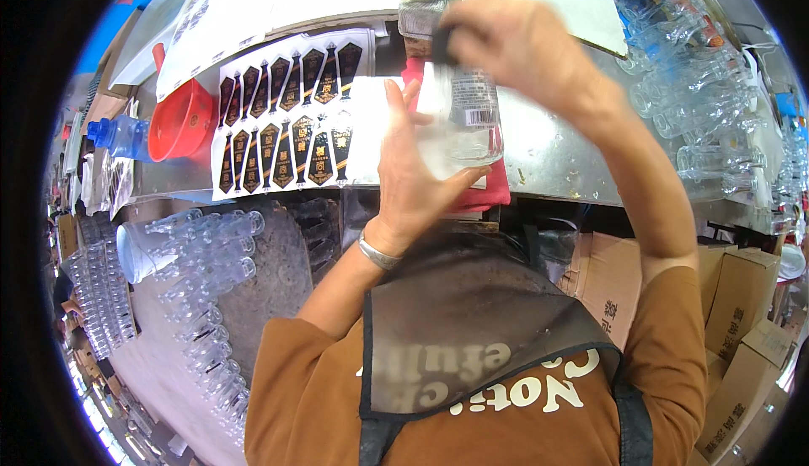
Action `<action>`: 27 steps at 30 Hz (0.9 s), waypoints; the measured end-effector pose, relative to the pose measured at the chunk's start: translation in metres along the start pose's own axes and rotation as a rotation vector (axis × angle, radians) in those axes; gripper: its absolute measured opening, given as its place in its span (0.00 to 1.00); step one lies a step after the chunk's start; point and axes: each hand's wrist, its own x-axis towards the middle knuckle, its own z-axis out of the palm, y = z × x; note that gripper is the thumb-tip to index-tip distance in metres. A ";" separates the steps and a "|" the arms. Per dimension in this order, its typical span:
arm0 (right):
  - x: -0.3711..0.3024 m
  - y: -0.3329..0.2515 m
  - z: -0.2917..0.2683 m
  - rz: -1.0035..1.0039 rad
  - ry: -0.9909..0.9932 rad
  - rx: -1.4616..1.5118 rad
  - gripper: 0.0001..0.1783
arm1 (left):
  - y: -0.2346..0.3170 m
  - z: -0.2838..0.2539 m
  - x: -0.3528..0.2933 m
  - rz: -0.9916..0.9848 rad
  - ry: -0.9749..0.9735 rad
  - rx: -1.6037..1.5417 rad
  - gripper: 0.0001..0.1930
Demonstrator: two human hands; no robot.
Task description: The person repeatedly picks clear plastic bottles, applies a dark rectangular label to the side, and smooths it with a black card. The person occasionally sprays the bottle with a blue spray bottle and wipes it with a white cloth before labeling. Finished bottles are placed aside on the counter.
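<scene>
A clear glass bottle lies with its neck pointing away from me, on a red cloth. On its side is a label with a barcode. My left hand is at its left and base end, fingers spread and thumb along the base; whether it bears any weight I cannot tell. Above the upper part of the bottle my right hand, blurred by motion, is closed on a small black object, perhaps a pad or scraper. A sheet of black tie-shaped labels lies to the left.
A red plastic basin and a blue-capped bottle stand at the left. Many clear glass bottles are massed at the right, with more bottles below left. Cardboard boxes stand at lower right. A folded grey cloth lies beyond the bottle.
</scene>
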 end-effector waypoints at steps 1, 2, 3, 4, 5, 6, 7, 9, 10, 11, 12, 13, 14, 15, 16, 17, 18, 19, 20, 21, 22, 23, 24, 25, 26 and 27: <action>0.000 0.006 -0.003 -0.065 0.218 -0.134 0.09 | 0.000 0.000 0.000 0.025 0.005 0.020 0.71; -0.007 0.004 -0.002 -0.144 0.268 -0.164 0.09 | 0.001 -0.001 -0.001 -0.011 -0.005 -0.038 0.71; -0.014 0.004 0.000 -0.220 0.324 -0.196 0.10 | 0.002 -0.001 -0.002 -0.049 -0.018 -0.092 0.71; -0.030 -0.010 0.012 -0.330 0.211 -0.048 0.10 | 0.000 -0.001 -0.004 -0.090 -0.031 -0.141 0.71; -0.043 -0.021 0.011 -0.386 0.055 0.095 0.10 | -0.005 -0.003 -0.005 -0.036 -0.024 -0.076 0.71; -0.045 -0.016 0.014 -0.385 0.016 0.067 0.09 | -0.008 -0.005 -0.004 0.024 -0.014 -0.011 0.70; -0.048 -0.011 0.016 -0.379 -0.020 0.030 0.09 | -0.004 -0.006 -0.004 -0.005 -0.028 -0.054 0.70; -0.027 0.018 0.001 -0.114 0.249 0.112 0.11 | 0.000 -0.009 -0.003 -0.059 -0.047 -0.104 0.69; -0.025 0.025 -0.004 0.010 0.396 0.109 0.12 | -0.001 -0.010 -0.002 -0.060 -0.060 -0.134 0.69; -0.036 0.027 0.003 -0.142 0.377 0.072 0.11 | -0.002 -0.012 -0.002 -0.060 -0.072 -0.165 0.69; -0.048 0.014 0.016 -0.323 0.343 0.079 0.13 | -0.005 -0.013 -0.002 -0.069 -0.091 -0.184 0.69; -0.058 0.002 0.015 -0.311 0.208 0.187 0.15 | -0.006 -0.014 -0.003 -0.102 -0.089 -0.253 0.67; -0.066 -0.007 0.012 -0.301 0.072 0.294 0.16 | -0.007 -0.015 -0.002 -0.105 -0.097 -0.237 0.67; -0.074 -0.011 0.011 -0.272 -0.064 0.396 0.17 | -0.010 -0.017 -0.003 -0.108 -0.120 -0.232 0.66; -0.061 0.013 0.017 -0.274 0.234 0.209 0.07 | -0.010 -0.018 -0.002 -0.106 -0.141 -0.225 0.66; -0.055 0.031 0.016 -0.101 0.344 0.333 0.07 | -0.010 -0.017 -0.004 -0.120 -0.148 -0.223 0.65; -0.051 0.042 0.011 0.057 0.446 0.462 0.07 | -0.009 -0.019 -0.004 -0.129 -0.154 -0.238 0.65; -0.059 0.048 0.016 -0.034 0.438 0.330 0.10 | -0.011 -0.020 -0.004 -0.135 -0.162 -0.260 0.64; -0.072 0.041 0.030 -0.137 0.427 0.425 0.12 | -0.012 -0.020 -0.002 -0.141 -0.172 -0.281 0.64; -0.086 0.020 0.031 -0.170 0.317 0.473 0.12 | -0.011 -0.021 -0.004 -0.147 -0.156 -0.281 0.63; -0.101 0.002 0.027 -0.199 0.206 0.505 0.12 | -0.013 -0.019 -0.003 -0.141 -0.154 -0.275 0.63; -0.106 -0.002 0.022 -0.244 0.083 0.552 0.11 | -0.014 -0.019 -0.004 -0.141 -0.147 -0.261 0.62; -0.104 0.005 0.023 -0.163 0.146 0.504 0.11 | -0.013 -0.019 -0.004 -0.138 -0.154 -0.255 0.62; -0.096 0.019 0.027 -0.081 0.215 0.460 0.11 | -0.006 -0.019 -0.003 -0.132 -0.162 -0.202 0.62; -0.085 0.036 0.027 -0.006 0.287 0.406 0.12 | -0.004 -0.020 -0.004 -0.114 -0.175 -0.164 0.63; -0.070 0.050 0.021 0.145 0.379 0.271 0.12 | 0.000 -0.024 -0.004 -0.095 -0.179 -0.124 0.63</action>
